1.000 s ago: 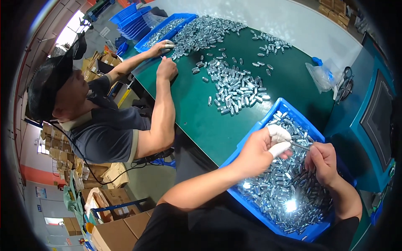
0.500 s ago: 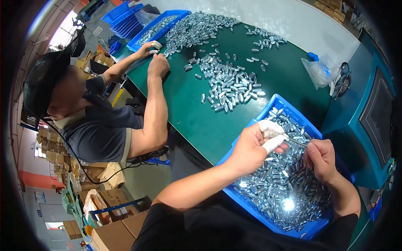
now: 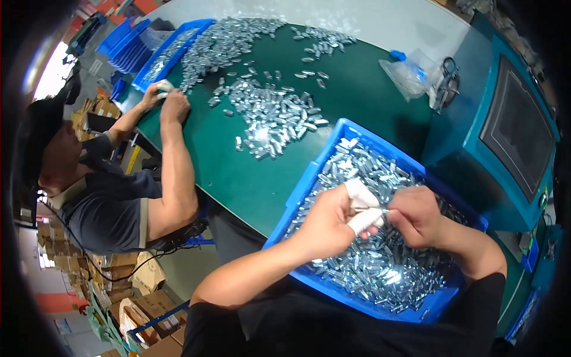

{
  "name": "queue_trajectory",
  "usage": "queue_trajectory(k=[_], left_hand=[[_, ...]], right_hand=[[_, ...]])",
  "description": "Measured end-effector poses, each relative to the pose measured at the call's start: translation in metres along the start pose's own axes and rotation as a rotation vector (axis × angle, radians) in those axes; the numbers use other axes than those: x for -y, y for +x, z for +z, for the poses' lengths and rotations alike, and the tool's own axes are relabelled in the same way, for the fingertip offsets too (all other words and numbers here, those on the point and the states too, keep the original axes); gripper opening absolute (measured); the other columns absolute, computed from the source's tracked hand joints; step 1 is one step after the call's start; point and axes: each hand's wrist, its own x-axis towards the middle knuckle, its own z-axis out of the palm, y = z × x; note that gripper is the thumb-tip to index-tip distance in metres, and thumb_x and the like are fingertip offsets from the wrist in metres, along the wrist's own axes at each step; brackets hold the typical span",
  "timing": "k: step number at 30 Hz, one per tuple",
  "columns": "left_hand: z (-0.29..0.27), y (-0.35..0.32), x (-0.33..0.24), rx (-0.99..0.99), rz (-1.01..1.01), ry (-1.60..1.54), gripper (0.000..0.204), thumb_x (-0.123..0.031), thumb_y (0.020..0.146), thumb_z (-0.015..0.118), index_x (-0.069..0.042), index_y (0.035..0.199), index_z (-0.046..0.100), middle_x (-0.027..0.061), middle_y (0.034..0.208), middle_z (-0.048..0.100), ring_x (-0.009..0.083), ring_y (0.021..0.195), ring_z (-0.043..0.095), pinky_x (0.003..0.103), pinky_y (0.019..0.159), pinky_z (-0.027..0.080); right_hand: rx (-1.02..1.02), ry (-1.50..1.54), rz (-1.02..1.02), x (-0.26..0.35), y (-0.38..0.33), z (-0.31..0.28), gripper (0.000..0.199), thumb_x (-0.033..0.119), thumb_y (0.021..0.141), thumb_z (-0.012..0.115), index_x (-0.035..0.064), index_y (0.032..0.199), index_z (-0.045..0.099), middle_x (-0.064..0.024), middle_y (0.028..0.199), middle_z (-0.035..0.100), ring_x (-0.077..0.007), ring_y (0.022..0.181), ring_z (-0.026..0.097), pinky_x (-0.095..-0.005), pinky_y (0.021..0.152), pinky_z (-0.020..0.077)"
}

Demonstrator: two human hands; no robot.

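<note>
My left hand (image 3: 333, 225), with white finger covers on thumb and index finger, is closed in a pinch around a small silvery metal piece (image 3: 360, 209), mostly hidden by the fingers. Close beside it, my right hand (image 3: 416, 216) is closed on a thin metal rod (image 3: 386, 210), whose short visible part points at the left fingertips. Both hands are above a blue plastic bin (image 3: 302, 189), filled with shiny metal pieces (image 3: 380, 276) that look like long hex nuts.
Loose metal pieces (image 3: 270, 116) lie on the green table (image 3: 223, 163), with a larger heap (image 3: 229, 44) farther back. At the left a co-worker (image 3: 113, 208) handles pieces near another blue bin (image 3: 172, 53). A teal machine (image 3: 470, 137), scissors (image 3: 447, 83) and a plastic bag (image 3: 407, 77) stand or lie right.
My right hand has moved in toward my left hand, so less of the rod shows between them. The whole view has shifted, with the table and co-worker now farther left.
</note>
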Motion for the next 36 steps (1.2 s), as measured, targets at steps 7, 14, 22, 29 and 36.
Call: queue_trajectory(k=[7,14,22,29,36], left_hand=[[-0.002,-0.004,0.005,0.024,0.388,0.466,0.009,0.003,0.090,0.068,0.003,0.098,0.063,0.0101,0.087,0.072,0.0152,0.079,0.072,0.027,0.067,0.057],[0.005,-0.002,-0.005,-0.083,0.566,0.784,0.013,-0.004,0.083,0.077,-0.001,0.093,0.068,0.0088,0.081,0.070,0.0177,0.068,0.069,0.027,0.060,0.052],[-0.012,-0.004,-0.009,-0.313,0.484,0.610,0.006,-0.004,0.090,0.070,0.001,0.091,0.068,0.0044,0.074,0.069,0.0081,0.063,0.063,0.023,0.057,0.048],[-0.013,-0.012,-0.012,-0.208,0.519,0.842,0.015,0.000,0.092,0.064,0.000,0.105,0.071,0.0094,0.095,0.071,0.0148,0.077,0.067,0.026,0.066,0.052],[-0.096,-0.038,-0.016,-0.657,0.465,0.891,0.019,-0.001,0.091,0.063,0.000,0.109,0.069,0.0114,0.102,0.070,0.0182,0.087,0.067,0.028,0.078,0.052]], right_hand=[[0.195,0.743,0.515,0.012,-0.002,-0.004,0.050,0.031,0.105,0.048,0.0037,0.065,0.056,-0.0021,0.052,0.053,-0.0086,0.043,0.049,-0.0253,0.042,0.0355],[0.218,0.570,0.426,0.010,0.002,-0.010,0.048,0.028,0.104,0.049,0.0047,0.063,0.056,-0.0016,0.051,0.053,-0.0110,0.043,0.049,-0.0264,0.043,0.0369],[-0.046,0.235,0.148,0.008,0.001,-0.020,0.043,0.014,0.101,0.046,0.0050,0.059,0.051,-0.0026,0.050,0.051,-0.0130,0.041,0.049,-0.0272,0.042,0.0364],[-0.160,0.377,0.245,0.001,0.002,-0.010,0.044,0.017,0.105,0.042,0.0037,0.063,0.049,-0.0017,0.051,0.050,-0.0103,0.044,0.046,-0.0263,0.044,0.0378],[-0.147,0.343,0.201,-0.001,0.001,-0.007,0.045,0.018,0.105,0.043,0.0033,0.063,0.052,-0.0024,0.051,0.052,-0.0100,0.042,0.044,-0.0264,0.043,0.0348]])
